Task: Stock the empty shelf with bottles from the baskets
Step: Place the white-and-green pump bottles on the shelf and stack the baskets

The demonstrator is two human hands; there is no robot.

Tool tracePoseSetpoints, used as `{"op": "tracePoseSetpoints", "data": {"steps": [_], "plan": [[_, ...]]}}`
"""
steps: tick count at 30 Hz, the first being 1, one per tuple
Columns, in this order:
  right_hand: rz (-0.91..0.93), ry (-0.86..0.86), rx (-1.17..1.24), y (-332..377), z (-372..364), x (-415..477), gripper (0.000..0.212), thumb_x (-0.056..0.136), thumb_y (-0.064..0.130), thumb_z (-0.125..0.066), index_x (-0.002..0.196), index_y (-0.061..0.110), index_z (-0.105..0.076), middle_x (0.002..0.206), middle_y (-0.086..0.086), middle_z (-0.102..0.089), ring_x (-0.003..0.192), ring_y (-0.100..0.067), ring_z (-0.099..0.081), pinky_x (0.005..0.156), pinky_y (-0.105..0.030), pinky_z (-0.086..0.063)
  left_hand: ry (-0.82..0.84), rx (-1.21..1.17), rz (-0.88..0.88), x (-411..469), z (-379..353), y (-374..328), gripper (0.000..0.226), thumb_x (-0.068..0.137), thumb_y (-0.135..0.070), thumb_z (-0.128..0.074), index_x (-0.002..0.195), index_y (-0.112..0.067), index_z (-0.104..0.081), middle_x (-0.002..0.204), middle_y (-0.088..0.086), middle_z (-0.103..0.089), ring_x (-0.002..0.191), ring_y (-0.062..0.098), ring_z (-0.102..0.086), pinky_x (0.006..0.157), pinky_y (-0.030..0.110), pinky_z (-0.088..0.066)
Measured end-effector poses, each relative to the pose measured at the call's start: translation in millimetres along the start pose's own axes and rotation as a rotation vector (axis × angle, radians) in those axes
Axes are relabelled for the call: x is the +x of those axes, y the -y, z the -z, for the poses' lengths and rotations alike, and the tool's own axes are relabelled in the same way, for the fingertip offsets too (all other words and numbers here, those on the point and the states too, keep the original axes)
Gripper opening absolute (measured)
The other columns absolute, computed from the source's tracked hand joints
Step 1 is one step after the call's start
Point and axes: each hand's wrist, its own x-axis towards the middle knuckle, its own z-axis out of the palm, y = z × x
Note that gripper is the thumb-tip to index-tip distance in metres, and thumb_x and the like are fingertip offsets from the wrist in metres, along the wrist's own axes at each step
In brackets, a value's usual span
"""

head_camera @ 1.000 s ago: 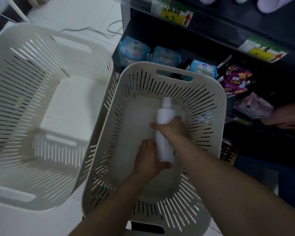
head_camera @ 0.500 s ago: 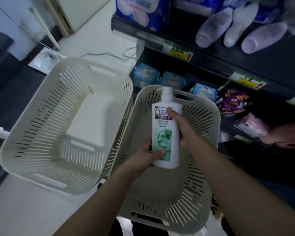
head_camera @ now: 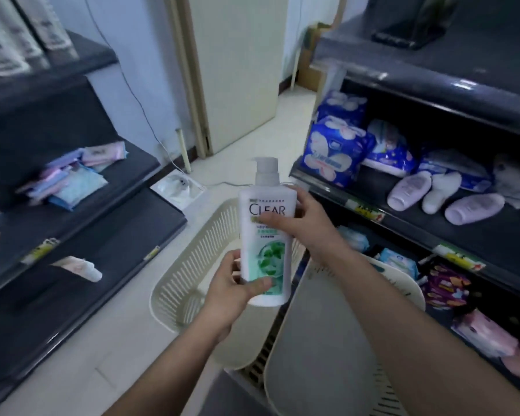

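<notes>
We hold the upright pump bottle (head_camera: pixel 266 232) above the two baskets (head_camera: pixel 192 283), left hand (head_camera: pixel 231 291) clasped round its base and right hand (head_camera: pixel 300 223) round its label; its smooth wall could slip during transfer to the shelf (head_camera: pixel 433 232).

White glossy plastic pump bottle (head_camera: pixel 266 235), centre; cream slotted matt plastic baskets (head_camera: pixel 189 274), 6 o'clock; dark smooth shelves (head_camera: pixel 463 232), 3 o'clock.

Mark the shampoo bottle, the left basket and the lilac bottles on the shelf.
shampoo bottle (head_camera: pixel 266 232): head view, front label.
left basket (head_camera: pixel 174 283): head view, slatted wall.
lilac bottles (head_camera: pixel 475 208): head view, side of the rightmost one.
</notes>
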Motion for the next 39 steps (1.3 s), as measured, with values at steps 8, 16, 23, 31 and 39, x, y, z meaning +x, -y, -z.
{"op": "tracePoseSetpoints", "data": {"steps": [8,16,23,31,39], "plan": [[0.236,0.174,-0.072,89,-168,34,0.051,0.059,0.017,-0.09,0.103,0.024,-0.066,0.098,-0.003,-0.075,0.091,-0.021,-0.071,0.085,-0.043,-0.059,-0.23,0.067,-0.185,-25,167,-71,0.056,0.068,-0.002,-0.083,0.113,-0.019,-0.055,0.103,0.001,-0.064,0.072,-0.002,-0.063,0.053,0.021,-0.049],[0.389,0.291,-0.007,156,-344,54,0.059,0.066,0.006,-0.088,0.118,0.019,-0.062,0.105,-0.002,-0.074,0.095,-0.02,-0.071,0.084,-0.039,-0.059,-0.412,0.249,-0.306,-46,342,-133,0.066,0.055,-0.023,-0.091,0.109,-0.034,-0.054,0.106,-0.003,-0.068,0.094,0.015,-0.068,0.083,0.045,-0.057],[0.515,0.383,-0.047,206,-461,76,0.065,0.056,0.023,-0.093,0.111,0.036,-0.06,0.117,-0.001,-0.069,0.105,-0.02,-0.067,0.092,-0.045,-0.056,-0.569,0.443,-0.376,-58,454,-182,0.066,0.056,-0.024,-0.092,0.11,-0.023,-0.054,0.101,-0.011,-0.068,0.09,0.009,-0.066,0.082,0.04,-0.056],[0.552,0.492,-0.022,246,-548,133,0.062,0.065,0.006,-0.088,0.116,0.027,-0.057,0.111,0.003,-0.069,0.102,-0.015,-0.067,0.09,-0.035,-0.057,-0.711,0.53,-0.385,-23,537,-227,0.058,0.059,-0.026,-0.09,0.104,-0.021,-0.054,0.098,-0.012,-0.066,0.088,0.006,-0.064,0.078,0.034,-0.054],[0.553,0.593,-0.026,270,-615,236,0.068,0.065,0.006,-0.088,0.123,0.023,-0.057,0.118,0.001,-0.068,0.105,-0.014,-0.066,0.084,-0.03,-0.059,-0.81,0.528,-0.389,55,601,-266,0.058,0.059,-0.023,-0.09,0.103,-0.022,-0.052,0.096,-0.015,-0.064,0.087,0.002,-0.062,0.066,0.018,-0.047]]}}
